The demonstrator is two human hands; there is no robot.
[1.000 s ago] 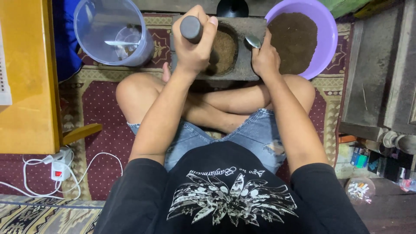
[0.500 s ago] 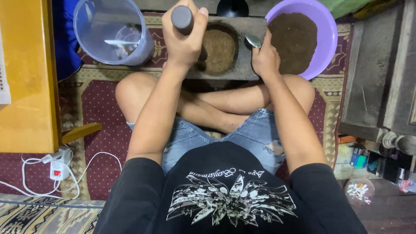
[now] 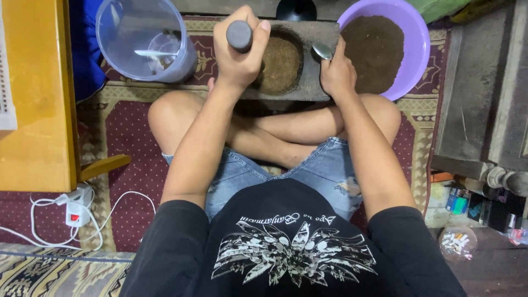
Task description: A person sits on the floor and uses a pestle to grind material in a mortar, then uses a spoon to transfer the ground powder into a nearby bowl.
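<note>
Change: your left hand (image 3: 237,60) has swung the pestle (image 3: 240,35) back toward the mortar (image 3: 316,66); half a second ago its top leaned further left, out over the mortar's left edge, and a second ago it stood about where it stands now.
Meaning: judged from that back-and-forth, you are mid-stroke in grinding, and the brown stuff still looks coarse, so the work reads as unfinished.
Left grip: fist closed fully round the pestle's shaft, thumb up beside its dark round top; the lower end is hidden behind your hand, over the mortar's left side.
Right grip: your right hand (image 3: 337,74) rests on the mortar's right front corner with fingers curled; a spoon (image 3: 322,51) bowl shows just above them, and you appear to pinch its handle, though the handle itself is hidden.
Mortar: grey stone block in front of your crossed legs; its round hollow holds brown ground material (image 3: 281,65).
Bowl: purple bowl (image 3: 415,49) touching the mortar's right side, filled with darker brown grounds.
Jug: clear plastic jug (image 3: 144,39) left of the mortar, nearly empty, with something small and pale at the bottom.
</note>
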